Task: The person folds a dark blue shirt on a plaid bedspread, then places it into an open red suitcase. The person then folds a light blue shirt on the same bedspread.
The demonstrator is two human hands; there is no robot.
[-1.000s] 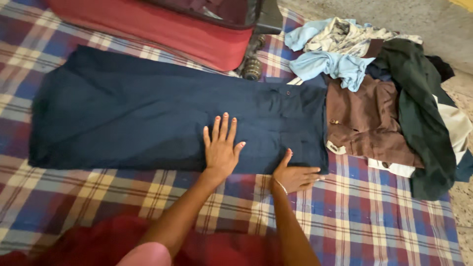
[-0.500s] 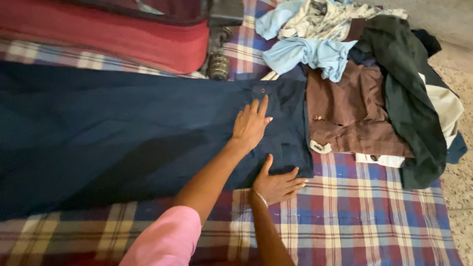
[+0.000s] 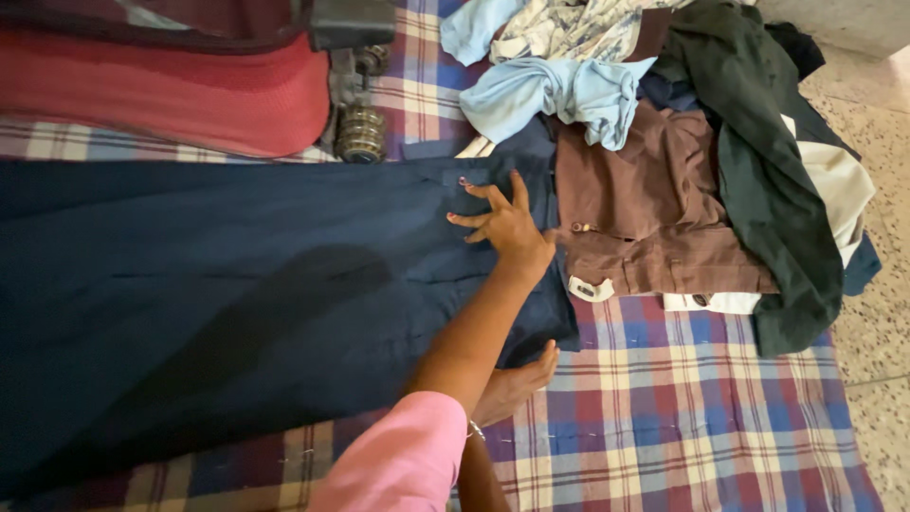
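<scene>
Fingers (image 3: 493, 201) spread on navy trousers (image 3: 237, 303), lying lengthwise left-right, waistband right

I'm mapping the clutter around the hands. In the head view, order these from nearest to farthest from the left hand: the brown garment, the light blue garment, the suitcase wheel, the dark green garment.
From the left hand:
1. Brown garment, just to its right.
2. Light blue garment, above.
3. Suitcase wheel, up and to its left.
4. Dark green garment, far right.

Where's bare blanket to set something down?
Free: the plaid blanket below the brown trousers, right of the right hand. Crowded: clothes pile top right, navy trousers under the left hand, red suitcase top left.
</scene>
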